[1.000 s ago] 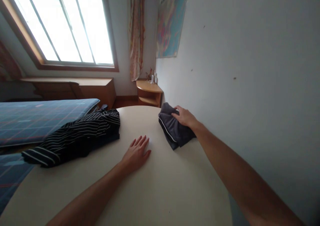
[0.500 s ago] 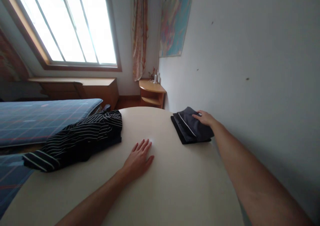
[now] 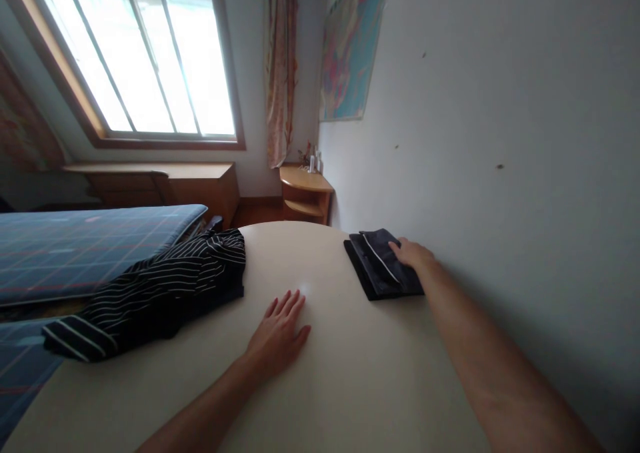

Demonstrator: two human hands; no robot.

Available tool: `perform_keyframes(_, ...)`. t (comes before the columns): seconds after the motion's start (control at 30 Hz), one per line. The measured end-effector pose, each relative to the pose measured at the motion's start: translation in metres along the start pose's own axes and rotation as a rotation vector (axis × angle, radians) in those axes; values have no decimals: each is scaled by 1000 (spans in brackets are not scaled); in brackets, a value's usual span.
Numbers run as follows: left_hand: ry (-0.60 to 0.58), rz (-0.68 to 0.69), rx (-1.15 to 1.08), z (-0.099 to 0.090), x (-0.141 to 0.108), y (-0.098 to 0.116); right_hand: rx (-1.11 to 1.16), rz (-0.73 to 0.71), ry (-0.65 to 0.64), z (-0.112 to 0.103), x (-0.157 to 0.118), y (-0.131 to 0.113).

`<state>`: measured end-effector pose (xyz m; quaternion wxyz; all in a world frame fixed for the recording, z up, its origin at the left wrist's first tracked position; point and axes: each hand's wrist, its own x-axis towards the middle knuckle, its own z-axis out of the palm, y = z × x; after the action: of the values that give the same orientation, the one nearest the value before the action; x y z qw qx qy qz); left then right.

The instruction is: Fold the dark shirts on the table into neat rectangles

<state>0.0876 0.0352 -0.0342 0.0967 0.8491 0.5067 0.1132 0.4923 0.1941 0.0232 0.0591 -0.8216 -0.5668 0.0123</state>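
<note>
My left hand [image 3: 281, 329] lies flat on the cream table [image 3: 340, 386], with its fingers spread and nothing in them. Near the wall, at the table's right side, sits a folded stack of dark cloth [image 3: 377, 263], black and dark grey with a white line along one fold. My right hand [image 3: 414, 251] rests on the far right part of this stack, fingers stretched over the cloth; some of them are hard to make out. A black garment with white stripes [image 3: 165, 283] lies loosely along the table's left edge.
A mattress with a blue checked cover [image 3: 100, 246] stands left of the table. Beyond are a low wooden desk [image 3: 200, 173], a small corner shelf [image 3: 307, 181] and a window [image 3: 150, 59]. The white wall [image 3: 500, 106] runs close along the right side.
The raised upper layer of the dark stack now lies flatter, and my right hand has come down with it. The left hand stays on the table. The view has tilted slightly up.
</note>
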Motion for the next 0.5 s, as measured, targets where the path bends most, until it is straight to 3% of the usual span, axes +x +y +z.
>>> perform_keyframes(0.1, -1, 1, -8, -1, 0, 1, 32, -43, 112, 6, -8, -18)
perform_keyframes(0.3, 9, 5, -10, 0, 1, 1, 103, -70, 60, 33, -28, -45)
perform_keyframes(0.4, 14, 5, -17, -1, 0, 0, 151, -69, 45, 28, -32, -43)
perform_keyframes(0.5, 18, 2, -40, -1, -1, 0, 285, -31, 82, 10, -36, -44)
